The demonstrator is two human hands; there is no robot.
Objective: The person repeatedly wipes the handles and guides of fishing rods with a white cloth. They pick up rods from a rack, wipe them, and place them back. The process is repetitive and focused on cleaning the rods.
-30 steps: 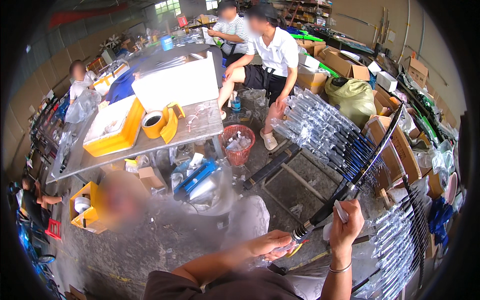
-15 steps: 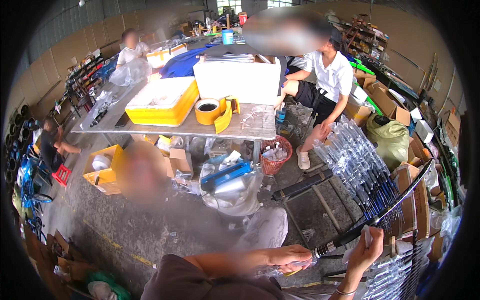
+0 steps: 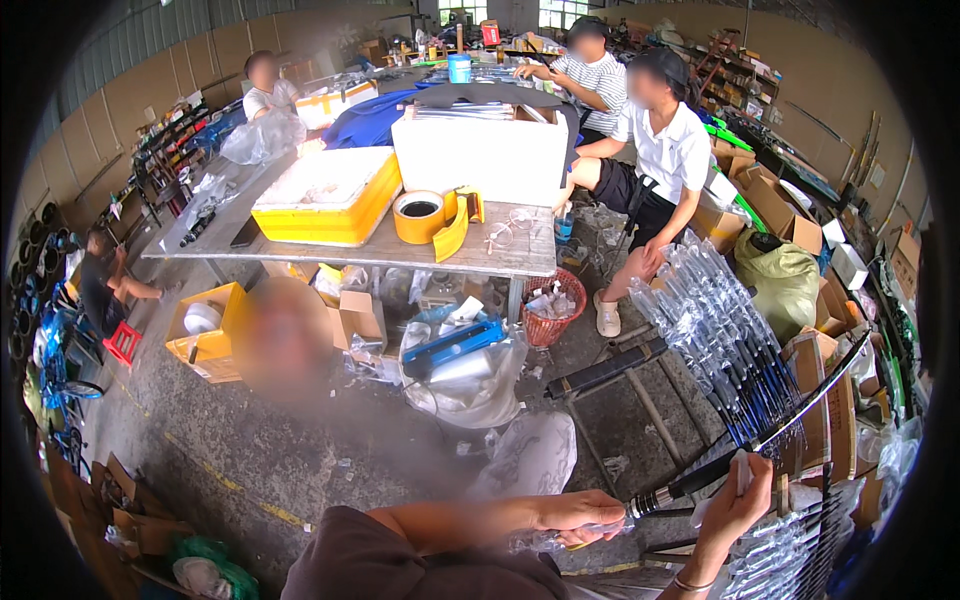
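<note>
A long, dark fishing rod (image 3: 702,474) runs from my left hand up to the right, its silver-ringed butt end nearest that hand. My left hand (image 3: 582,511) is closed round the butt, with crumpled clear plastic at its fingers. In my right hand (image 3: 738,508), a folded white cloth (image 3: 741,470) is pinched against the rod's dark grip; the bent fingers partly hide it. Just beyond lie several rods in clear plastic sleeves (image 3: 705,330), side by side on a metal rack (image 3: 650,415). More sleeved rods (image 3: 775,560) lie beside my right forearm.
Ahead stands a table (image 3: 500,262) with a yellow-sided foam box (image 3: 320,228), a white box (image 3: 480,155) and a tape roll (image 3: 418,218). A red basket (image 3: 553,325) and a plastic bag (image 3: 465,390) sit on the floor. A person in a white shirt (image 3: 665,145) sits near the rack.
My right hand has shifted slightly to the right along the rod with the cloth. My left hand stays at the butt. A person in a striped shirt now shows clearly behind the table.
</note>
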